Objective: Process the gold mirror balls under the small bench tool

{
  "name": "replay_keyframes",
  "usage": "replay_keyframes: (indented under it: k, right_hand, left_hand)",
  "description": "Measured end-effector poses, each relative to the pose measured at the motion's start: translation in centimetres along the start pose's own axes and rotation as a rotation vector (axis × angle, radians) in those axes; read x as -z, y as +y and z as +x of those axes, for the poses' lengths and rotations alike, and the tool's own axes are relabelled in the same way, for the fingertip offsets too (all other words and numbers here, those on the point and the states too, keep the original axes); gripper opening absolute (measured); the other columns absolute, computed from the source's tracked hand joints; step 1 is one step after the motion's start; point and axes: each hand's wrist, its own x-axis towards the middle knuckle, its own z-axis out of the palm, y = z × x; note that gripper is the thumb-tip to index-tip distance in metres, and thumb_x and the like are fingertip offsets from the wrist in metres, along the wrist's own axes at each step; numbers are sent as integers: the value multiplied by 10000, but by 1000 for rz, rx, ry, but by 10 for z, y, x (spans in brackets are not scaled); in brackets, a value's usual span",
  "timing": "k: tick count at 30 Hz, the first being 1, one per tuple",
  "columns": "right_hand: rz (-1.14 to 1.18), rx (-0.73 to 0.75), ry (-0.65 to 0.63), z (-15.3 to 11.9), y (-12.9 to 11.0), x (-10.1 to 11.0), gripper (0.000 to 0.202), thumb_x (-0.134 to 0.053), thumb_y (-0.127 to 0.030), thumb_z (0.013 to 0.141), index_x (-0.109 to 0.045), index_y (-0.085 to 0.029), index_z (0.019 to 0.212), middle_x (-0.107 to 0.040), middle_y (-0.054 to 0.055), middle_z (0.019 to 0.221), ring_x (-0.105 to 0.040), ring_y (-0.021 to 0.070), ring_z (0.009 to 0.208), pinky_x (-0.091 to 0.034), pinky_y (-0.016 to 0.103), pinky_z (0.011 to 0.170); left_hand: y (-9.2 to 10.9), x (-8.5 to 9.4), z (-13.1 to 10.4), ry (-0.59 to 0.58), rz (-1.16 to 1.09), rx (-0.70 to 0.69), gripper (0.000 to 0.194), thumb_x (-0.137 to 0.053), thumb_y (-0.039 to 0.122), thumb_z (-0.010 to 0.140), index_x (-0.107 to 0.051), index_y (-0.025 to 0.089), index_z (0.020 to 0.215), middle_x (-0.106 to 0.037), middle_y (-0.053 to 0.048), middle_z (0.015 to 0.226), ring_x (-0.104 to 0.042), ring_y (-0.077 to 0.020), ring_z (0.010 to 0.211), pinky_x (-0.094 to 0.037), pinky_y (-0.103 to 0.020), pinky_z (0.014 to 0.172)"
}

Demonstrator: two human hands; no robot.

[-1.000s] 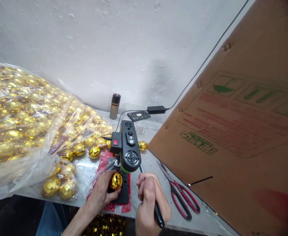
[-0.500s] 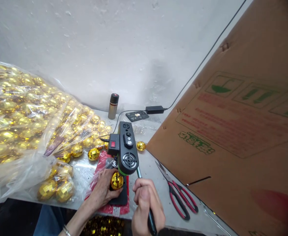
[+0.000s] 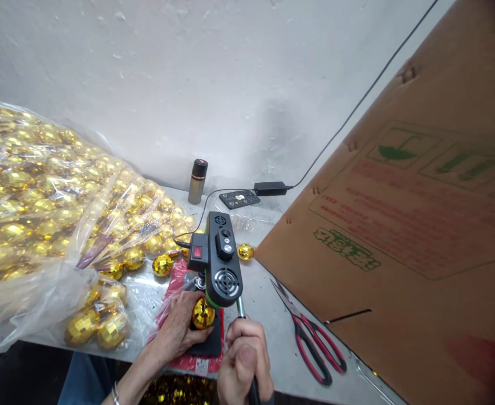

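My left hand [image 3: 184,329] pinches a gold mirrored ball [image 3: 203,314] between thumb and fingers, under the front end of a black bench press machine [image 3: 225,264]. This machine has round vents, small buttons and a red switch on its side box. The part of it directly above the ball is hidden by its head. Wrapped around the black grip of the machine's lever [image 3: 241,308] is my right hand [image 3: 246,360], in a closed fist. A black base plate [image 3: 207,343] on red plastic wrap [image 3: 201,364] lies beneath the left hand.
A big clear bag of gold balls [image 3: 40,191] fills the left side. Red-handled scissors [image 3: 313,337] lie at right, by a large cardboard box [image 3: 378,225]. Toward the wall are a bottle [image 3: 197,181], a phone [image 3: 239,198] and a black power adapter [image 3: 270,188].
My right hand has moved slightly left and down toward me with the lever. My left hand still holds the ball in the same place. The whole view has shifted a little.
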Motion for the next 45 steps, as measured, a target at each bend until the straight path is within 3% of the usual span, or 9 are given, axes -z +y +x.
replay_keyframes:
  k: [6,13,45]
  right_hand:
    - [-13,1,60,-6,5,-3,398,-405,-251,1096,-465,-233,703,-502,-36,714,-487,127,614,-413,309,663]
    - [22,-4,11,-6,7,1,398,-402,-229,1095,-479,-226,705,-512,-46,731,-497,118,643,-434,312,732]
    - [42,0,20,-6,10,-1,386,-414,-224,1085,-460,-219,702,-491,-39,727,-474,110,609,-420,270,617]
  left_hand:
    - [-1,-2,0,19,-8,10,471,-812,304,766,-649,229,1202,-675,-80,1114,-608,-315,1036,-496,-442,919]
    - [-1,-2,0,12,-35,3,507,-807,284,761,-663,233,1244,-691,-87,1149,-616,-324,1059,-502,-463,944]
    - [-4,-10,0,63,-56,2,560,-834,274,742,-656,225,1270,-696,-102,1181,-617,-346,1108,-502,-499,984]
